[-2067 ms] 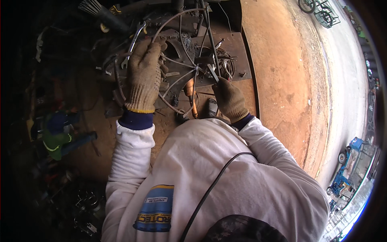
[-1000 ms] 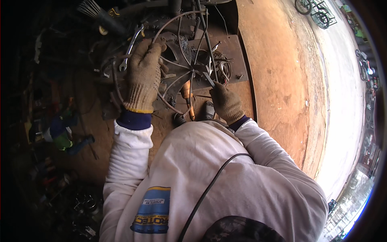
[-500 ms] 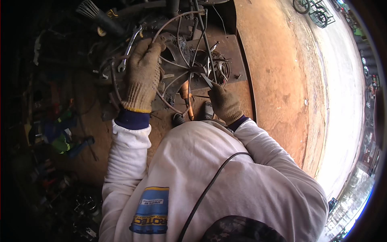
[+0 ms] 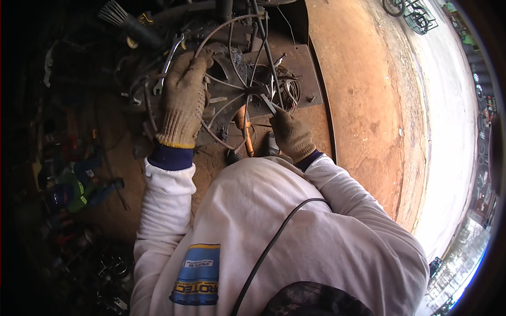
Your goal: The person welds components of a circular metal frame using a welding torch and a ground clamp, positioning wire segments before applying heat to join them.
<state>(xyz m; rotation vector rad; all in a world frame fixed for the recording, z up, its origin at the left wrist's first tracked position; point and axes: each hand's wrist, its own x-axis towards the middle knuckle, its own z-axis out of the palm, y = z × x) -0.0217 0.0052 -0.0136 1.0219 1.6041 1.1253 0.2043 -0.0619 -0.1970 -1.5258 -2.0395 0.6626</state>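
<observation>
A round metal frame with thin spokes (image 4: 223, 109) meeting at a dark hub (image 4: 256, 90) lies over the cluttered metal bench. My left hand (image 4: 183, 95), in a brown knitted glove, is closed round the left part of its rim; the gripped stretch is hidden under the glove. My right hand (image 4: 292, 134), gloved too, is closed on a flat grey metal tool (image 4: 268, 104) whose far end reaches the hub. The tool's handle is hidden in the glove, so its kind does not show. An orange-brown wooden handle (image 4: 243, 124) shows below the hub.
An open-end wrench (image 4: 169, 62) lies beside my left hand. Coiled wire (image 4: 291, 89) sits right of the hub on a metal plate (image 4: 307, 66). A brush (image 4: 120, 18) stands at the far left. Beyond the bench's right edge is brown ground (image 4: 363, 116).
My left hand has shifted slightly left together with the round frame. My right hand and its flat tool have moved slightly left as well, the tool still at the hub.
</observation>
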